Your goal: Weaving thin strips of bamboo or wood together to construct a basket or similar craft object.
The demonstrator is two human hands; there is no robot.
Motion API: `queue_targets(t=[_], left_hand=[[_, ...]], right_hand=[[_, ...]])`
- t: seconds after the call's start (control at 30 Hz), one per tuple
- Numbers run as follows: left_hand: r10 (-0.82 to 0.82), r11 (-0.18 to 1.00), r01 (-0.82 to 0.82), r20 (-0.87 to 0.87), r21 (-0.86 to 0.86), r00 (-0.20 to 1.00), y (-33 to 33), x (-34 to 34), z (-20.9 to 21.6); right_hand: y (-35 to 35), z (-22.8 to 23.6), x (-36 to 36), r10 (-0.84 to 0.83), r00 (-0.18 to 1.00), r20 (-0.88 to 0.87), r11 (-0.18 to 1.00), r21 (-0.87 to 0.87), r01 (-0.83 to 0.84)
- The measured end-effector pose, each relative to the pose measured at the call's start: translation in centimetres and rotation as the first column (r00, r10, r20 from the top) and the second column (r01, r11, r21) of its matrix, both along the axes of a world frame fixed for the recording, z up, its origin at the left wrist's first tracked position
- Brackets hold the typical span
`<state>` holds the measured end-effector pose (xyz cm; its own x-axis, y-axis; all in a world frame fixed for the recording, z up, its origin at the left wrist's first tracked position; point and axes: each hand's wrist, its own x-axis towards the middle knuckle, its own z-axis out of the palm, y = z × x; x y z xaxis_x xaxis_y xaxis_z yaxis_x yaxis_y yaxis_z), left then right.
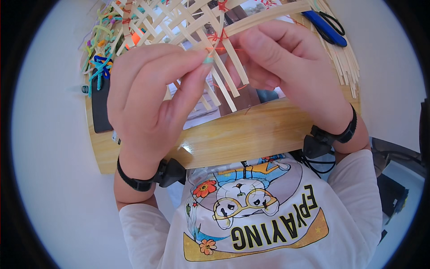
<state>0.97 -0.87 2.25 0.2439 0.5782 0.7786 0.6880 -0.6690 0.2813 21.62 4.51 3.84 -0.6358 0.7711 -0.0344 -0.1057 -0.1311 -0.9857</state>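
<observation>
A lattice of pale bamboo strips [179,24] stands at the upper middle, its loose strip ends pointing toward me. Red thread [218,36] is wound and knotted around several of its crossings. At the lattice's near edge, the thumb and forefinger of my left hand [148,85] are pinched together on a small pale-green bit [208,59], whose kind I cannot make out. A thin orange-red strand passes from there toward my right hand [291,62], whose fingers are curled in with the thumb against them, around the thread. Some of its fingertips are hidden behind the strips.
Wooden table [242,139] in front of me. Colourful fuzzy pipe cleaners [102,67] lie at the far left beside a dark flat object [102,107]. On the right are a blue-and-black tool [327,29] and a bundle of loose bamboo strips [345,67]. A glossy picture sheet [206,119] lies under the lattice.
</observation>
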Motion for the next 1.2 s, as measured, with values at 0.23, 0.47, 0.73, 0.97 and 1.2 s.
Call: queue_targets(t=[0.23, 0.47, 0.73, 0.97, 1.2], left_hand=[[-0.024, 0.997, 0.037, -0.182, 0.068, 0.983, 0.3, -0.4, 0.1], [0.053, 0.994, -0.06, -0.076, -0.087, 0.996, 0.8, 0.1, -0.4], [-0.047, 0.993, 0.029, -0.168, -0.11, 0.985, 1.3, -0.7, -0.7], [-0.054, 0.996, 0.039, -0.216, -0.074, 0.975, 1.6, -0.5, -1.0], [-0.034, 0.972, -0.018, -0.214, -0.236, 0.976, 1.8, 0.0, -1.9]], right_hand=[[-0.1, -0.3, -0.9, -0.031, 0.999, -0.041, 0.956, 0.291, 0.042], [1.1, -1.7, -0.3, -0.005, 0.989, 0.149, 0.985, 0.173, -0.021], [1.2, -3.3, -0.8, -0.034, 0.959, 0.28, 0.955, 0.293, -0.052], [1.0, -3.3, -1.2, -0.1, 0.961, 0.256, 0.964, 0.262, 0.031], [1.5, -4.0, -1.1, -0.074, 0.95, 0.304, 0.984, 0.176, 0.02]])
